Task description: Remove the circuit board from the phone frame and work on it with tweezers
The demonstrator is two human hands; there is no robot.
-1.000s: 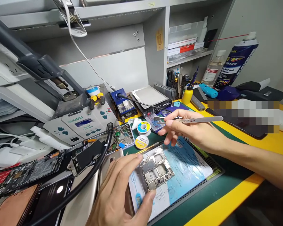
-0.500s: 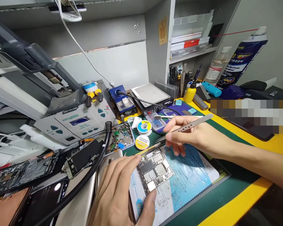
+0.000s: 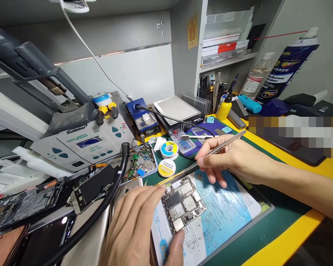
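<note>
A phone circuit board (image 3: 185,202) lies on a blue-and-white printed mat (image 3: 224,218). My left hand (image 3: 135,225) steadies the board at its left side, index fingertip by the upper corner and thumb by the lower one. In my right hand (image 3: 222,159), metal tweezers (image 3: 230,140) are pinched between thumb and fingers, above the mat's upper part. Their tips point left, past the board's top edge, and their spacing is hard to make out. A thin gold-coloured rod (image 3: 170,178) lies along the mat's upper edge, near my left fingertips.
Solder spool (image 3: 169,149), round labelled tin (image 3: 166,168) and a tray of board scraps (image 3: 141,164) sit beyond the mat. A thick black hose (image 3: 108,207) crosses on the left, before the hot-air station (image 3: 91,144). A black-bristled brush (image 3: 195,137) lies behind my right hand.
My right hand has shifted slightly right and down, turning the tweezers so their flat side shows less. The left hand stays at the board. The whole view has moved a little.
</note>
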